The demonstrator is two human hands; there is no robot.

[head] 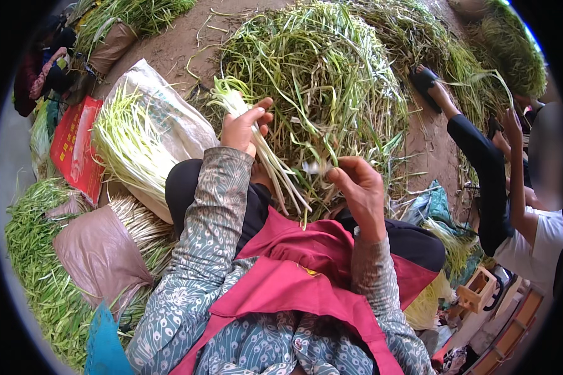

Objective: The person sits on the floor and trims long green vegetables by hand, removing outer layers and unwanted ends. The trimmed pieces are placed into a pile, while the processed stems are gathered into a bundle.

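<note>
My left hand (245, 125) is closed around a small bunch of pale, leafy vegetable stalks (276, 164). Their curled yellow-green tips point up and away, while the thin white ends hang over my lap. To the right, my right hand (362, 194) pinches a limp green leaf strip (330, 149) between thumb and fingertips. A whitish scrap (315, 167) beside those fingertips is blurred. Both hands are above my dark red apron (305, 243). Just beyond them rises a large heap of green and withered leaves (309, 84).
Pale stalks (131, 140) lie on a white woven sack (183, 119) at left, near a red printed sheet (77, 145). Greens under a brownish plastic sheet (101, 253) lie lower left. A seated person (530, 234) is at right, near a wooden frame (476, 290).
</note>
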